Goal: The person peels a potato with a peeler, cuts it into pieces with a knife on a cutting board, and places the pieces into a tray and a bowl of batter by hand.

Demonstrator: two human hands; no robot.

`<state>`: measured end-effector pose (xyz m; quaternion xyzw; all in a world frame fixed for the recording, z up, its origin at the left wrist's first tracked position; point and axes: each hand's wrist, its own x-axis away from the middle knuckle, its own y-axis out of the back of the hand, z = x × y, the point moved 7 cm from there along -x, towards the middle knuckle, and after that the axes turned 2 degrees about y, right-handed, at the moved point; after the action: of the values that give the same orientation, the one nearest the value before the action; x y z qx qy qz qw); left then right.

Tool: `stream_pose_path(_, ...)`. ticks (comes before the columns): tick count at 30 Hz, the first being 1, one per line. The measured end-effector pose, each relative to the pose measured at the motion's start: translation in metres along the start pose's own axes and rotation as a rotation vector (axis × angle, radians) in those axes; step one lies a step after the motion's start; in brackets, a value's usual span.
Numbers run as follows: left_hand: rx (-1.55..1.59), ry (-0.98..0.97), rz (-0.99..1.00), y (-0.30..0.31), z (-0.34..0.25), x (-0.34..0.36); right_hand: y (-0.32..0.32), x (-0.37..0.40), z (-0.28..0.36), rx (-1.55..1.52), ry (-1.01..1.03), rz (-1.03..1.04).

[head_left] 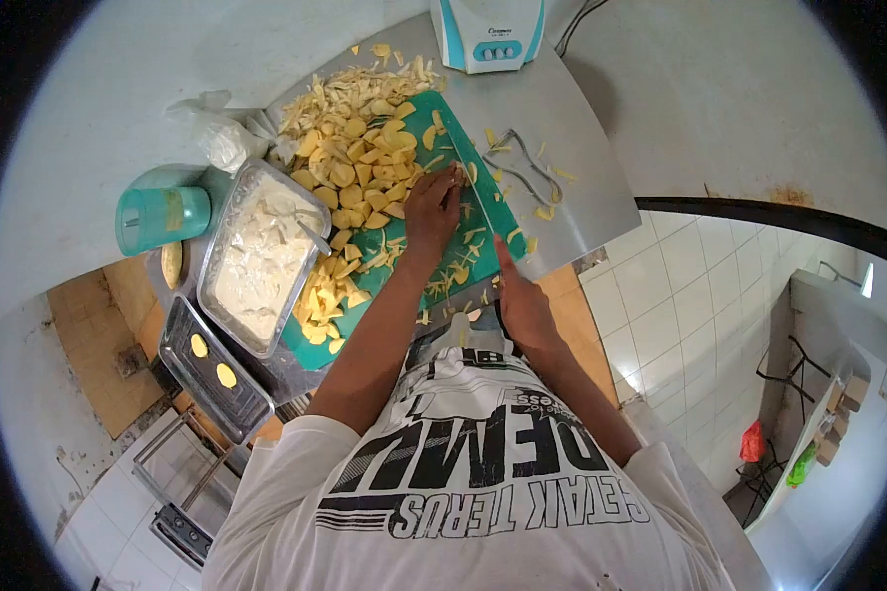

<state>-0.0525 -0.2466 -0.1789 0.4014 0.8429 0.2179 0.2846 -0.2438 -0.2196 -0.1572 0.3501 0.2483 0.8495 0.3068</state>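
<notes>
My right hand point(524, 307) grips the red handle of a kitchen knife point(482, 202), whose long blade points away across the green cutting board point(491, 258). Beside the blade, my left hand point(434, 212) presses its curled fingers down on a small pale potato piece point(470, 172), partly hidden by the fingertips. Thin potato strips point(455, 268) lie scattered over the board around both hands. Left of my left hand, a large heap of cut yellow potatoes point(360, 177) covers part of the board, with peelings point(350, 97) piled at its far end.
A clear tub of white batter-like mixture point(256, 251) holds a utensil. Near it are a dark tray point(192, 379) with two yellow slices, a teal cup point(163, 219) and a plastic bag point(229, 138). A metal-framed tool point(522, 169) and a white-blue appliance point(491, 30) stand beyond the board.
</notes>
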Motion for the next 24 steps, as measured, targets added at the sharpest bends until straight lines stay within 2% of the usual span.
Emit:
stream_pose_path(5, 0.024, -0.079, -0.051, 0.003, -0.003, -0.001, -0.003, 0.035, -0.015, -0.028, -0.034, 0.057)
stream_pose_path(11, 0.016, -0.071, -0.042, 0.002, -0.002, 0.0, 0.007, 0.002, 0.007, -0.075, 0.087, -0.089)
stream_pose_path(14, 0.032, -0.069, -0.02, 0.006, -0.005, -0.001, 0.008, 0.039, -0.007, -0.062, 0.028, -0.017)
stream_pose_path(17, 0.055, -0.086, -0.024, 0.006, -0.004, 0.0, 0.008, 0.059, -0.005, -0.148, 0.068, -0.049)
stream_pose_path(21, 0.06, -0.042, -0.019, 0.005, -0.002, -0.002, 0.01, 0.053, 0.013, -0.132, 0.118, -0.081)
stream_pose_path(24, 0.044, -0.066, -0.034, 0.006, -0.003, 0.0, 0.015, 0.049, 0.021, -0.064, -0.012, 0.016)
